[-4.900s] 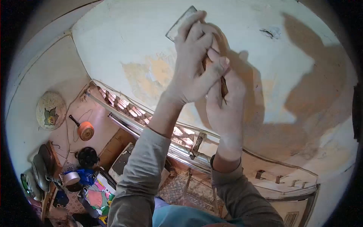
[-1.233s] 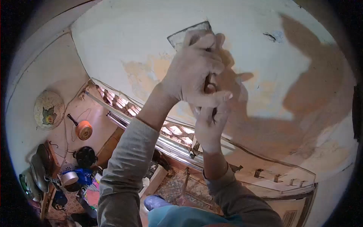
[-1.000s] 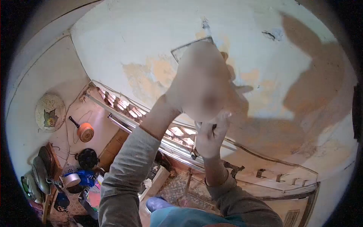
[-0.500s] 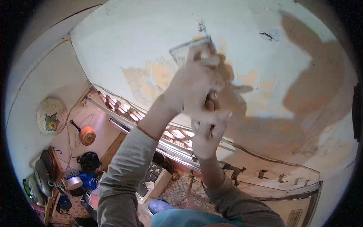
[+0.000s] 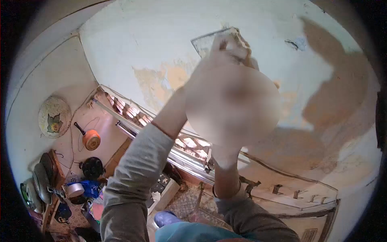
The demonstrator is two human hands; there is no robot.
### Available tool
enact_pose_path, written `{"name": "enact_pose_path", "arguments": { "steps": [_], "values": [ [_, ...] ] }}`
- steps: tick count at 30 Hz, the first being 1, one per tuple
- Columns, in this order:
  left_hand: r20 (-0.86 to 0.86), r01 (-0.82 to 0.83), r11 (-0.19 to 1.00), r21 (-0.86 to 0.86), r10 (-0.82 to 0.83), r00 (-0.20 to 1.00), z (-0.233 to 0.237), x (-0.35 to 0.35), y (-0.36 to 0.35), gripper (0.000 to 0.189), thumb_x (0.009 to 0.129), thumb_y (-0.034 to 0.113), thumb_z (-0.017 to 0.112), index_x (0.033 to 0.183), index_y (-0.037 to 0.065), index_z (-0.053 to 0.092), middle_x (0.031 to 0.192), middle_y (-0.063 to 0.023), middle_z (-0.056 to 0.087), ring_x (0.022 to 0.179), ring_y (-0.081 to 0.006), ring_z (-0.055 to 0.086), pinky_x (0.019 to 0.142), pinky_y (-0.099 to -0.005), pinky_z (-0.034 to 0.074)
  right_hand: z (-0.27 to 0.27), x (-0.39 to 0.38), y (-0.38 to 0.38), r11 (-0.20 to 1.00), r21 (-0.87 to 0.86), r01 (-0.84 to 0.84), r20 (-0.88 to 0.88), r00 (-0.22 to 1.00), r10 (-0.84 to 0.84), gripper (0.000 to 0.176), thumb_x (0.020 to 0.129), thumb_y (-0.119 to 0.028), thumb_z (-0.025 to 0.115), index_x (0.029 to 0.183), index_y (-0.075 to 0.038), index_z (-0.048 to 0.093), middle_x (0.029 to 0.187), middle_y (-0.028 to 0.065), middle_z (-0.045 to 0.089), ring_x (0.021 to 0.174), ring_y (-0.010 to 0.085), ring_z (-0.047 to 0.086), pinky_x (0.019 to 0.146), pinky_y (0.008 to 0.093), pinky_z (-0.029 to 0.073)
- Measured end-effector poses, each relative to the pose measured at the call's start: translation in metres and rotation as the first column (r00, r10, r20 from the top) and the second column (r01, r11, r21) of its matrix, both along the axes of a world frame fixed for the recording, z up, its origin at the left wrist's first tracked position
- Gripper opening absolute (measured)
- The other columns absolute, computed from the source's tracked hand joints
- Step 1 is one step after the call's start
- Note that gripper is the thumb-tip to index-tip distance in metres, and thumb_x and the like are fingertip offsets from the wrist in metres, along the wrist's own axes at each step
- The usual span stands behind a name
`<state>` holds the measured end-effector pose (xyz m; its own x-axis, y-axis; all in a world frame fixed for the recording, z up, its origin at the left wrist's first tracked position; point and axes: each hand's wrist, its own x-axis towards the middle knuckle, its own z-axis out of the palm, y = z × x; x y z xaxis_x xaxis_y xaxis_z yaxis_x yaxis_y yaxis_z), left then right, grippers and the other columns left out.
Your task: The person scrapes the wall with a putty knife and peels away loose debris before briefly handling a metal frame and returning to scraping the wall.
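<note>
My left hand [image 5: 231, 52] reaches up to the pale, patchy wall [image 5: 161, 36], its visible fingers curled at a flat, rectangular, dark-edged plate [image 5: 204, 41]. Pale paste-like material shows along the plate's right edge. A round blurred area covers the lower part of this hand and most of my right hand [image 5: 227, 155]. Only the wrist side of the right hand shows below the blur, so its fingers and anything in them are hidden. Orange-tan patches [image 5: 176, 76] mark the wall left of the hands.
Below the wall runs a lattice opening [image 5: 191, 147] with a metal rail. At the left hang a decorated plate [image 5: 55, 117], an orange pan [image 5: 91, 139] and a dark pan [image 5: 92, 167]. Hooks [image 5: 277, 188] line the lower right. A damaged spot [image 5: 296, 44] marks the upper wall.
The plate and my left hand have moved up and to the right along the wall. My right hand, visible with curled fingers before, is now largely hidden by the blur.
</note>
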<state>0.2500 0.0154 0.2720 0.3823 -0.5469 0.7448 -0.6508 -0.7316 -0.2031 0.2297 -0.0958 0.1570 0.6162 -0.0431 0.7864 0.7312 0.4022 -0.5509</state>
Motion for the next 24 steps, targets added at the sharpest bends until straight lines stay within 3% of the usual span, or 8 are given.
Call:
{"name": "enact_pose_path", "arguments": {
  "steps": [5,7,9,12,15,20,22,24],
  "values": [
    [-0.046,-0.061,0.997,0.052,0.063,0.997,-0.006,-0.018,-0.006,0.058,0.062,0.064,0.069,0.055,0.006,0.064,0.059,-0.0108,0.060,0.084,-0.0272,0.056,0.094,-0.0435,0.032,-0.023,-0.018,0.003,0.952,0.162,-0.258,-0.284,0.912,0.296,0.015,0.104,-0.008,0.053,0.106,0.006,0.058,0.075,0.0073,0.056,0.065,0.0134,0.053,0.058,0.0292,0.042],
    [-0.075,0.039,0.999,-0.007,-0.039,0.996,-0.023,-0.019,-0.015,0.057,0.060,0.063,0.069,0.056,0.006,0.065,0.061,-0.0104,0.061,0.085,-0.0268,0.056,0.093,-0.0429,0.033,-0.049,-0.016,0.007,0.983,0.049,0.179,-0.155,0.973,-0.170,0.019,0.104,-0.009,0.053,0.113,0.007,0.059,0.079,0.0063,0.058,0.067,0.0134,0.054,0.059,0.0288,0.044],
    [-0.045,0.053,0.999,0.008,-0.053,0.998,-0.026,-0.014,-0.014,0.056,0.060,0.062,0.069,0.053,0.007,0.061,0.064,-0.0101,0.060,0.085,-0.0271,0.056,0.092,-0.0436,0.034,-0.039,-0.016,-0.005,0.889,0.348,-0.298,-0.290,0.868,0.404,0.016,0.104,-0.006,0.051,0.111,0.006,0.059,0.082,0.0061,0.059,0.069,0.0134,0.055,0.060,0.0281,0.045],
    [0.060,0.069,0.997,-0.015,-0.068,0.996,-0.002,0.002,-0.009,0.049,0.062,0.059,0.069,0.059,0.010,0.064,0.063,-0.0077,0.062,0.095,-0.0293,0.060,0.098,-0.0453,0.031,-0.023,0.000,0.004,0.977,-0.070,0.200,-0.010,0.980,-0.201,0.011,0.103,-0.003,0.050,0.094,0.002,0.055,0.077,0.0043,0.058,0.069,0.0105,0.054,0.059,0.0283,0.044],
    [0.080,-0.028,0.999,0.046,0.025,0.997,0.009,-0.006,-0.007,0.055,0.063,0.061,0.068,0.052,0.007,0.060,0.067,-0.0095,0.060,0.082,-0.0279,0.058,0.094,-0.0441,0.032,0.004,-0.011,0.004,0.982,0.136,-0.134,-0.224,0.961,0.162,0.014,0.101,-0.003,0.052,0.088,0.001,0.052,0.073,0.0042,0.057,0.066,0.0102,0.053,0.056,0.0284,0.041],
    [-0.080,0.040,0.998,0.048,-0.036,0.996,-0.029,-0.015,-0.022,0.054,0.066,0.063,0.065,0.060,0.010,0.072,0.075,-0.0066,0.067,0.090,-0.0247,0.060,0.096,-0.0429,0.032,-0.056,-0.003,-0.006,0.970,0.140,0.198,0.105,0.971,-0.213,0.010,0.104,-0.007,0.053,0.106,0.002,0.057,0.077,0.0051,0.059,0.062,0.0120,0.052,0.054,0.0270,0.038],
    [-0.013,0.103,0.995,-0.001,-0.103,0.995,-0.026,-0.004,-0.024,0.054,0.065,0.063,0.065,0.059,0.010,0.072,0.074,-0.0072,0.066,0.089,-0.0250,0.060,0.096,-0.0432,0.032,-0.054,-0.009,-0.029,0.910,0.099,-0.403,-0.247,0.876,0.415,0.032,0.107,-0.020,0.054,0.134,-0.002,0.056,0.109,0.0001,0.062,0.086,0.0050,0.053,0.067,0.0238,0.045],
    [0.025,0.110,0.993,-0.042,-0.109,0.994,-0.015,0.001,-0.020,0.055,0.063,0.064,0.065,0.059,0.009,0.071,0.071,-0.0086,0.065,0.086,-0.0274,0.059,0.094,-0.0427,0.034,-0.031,-0.004,-0.005,0.972,0.161,-0.172,-0.247,0.946,0.209,0.021,0.106,-0.014,0.054,0.121,0.000,0.056,0.096,0.0027,0.061,0.076,0.0090,0.052,0.063,0.0268,0.043]
  ]
}}
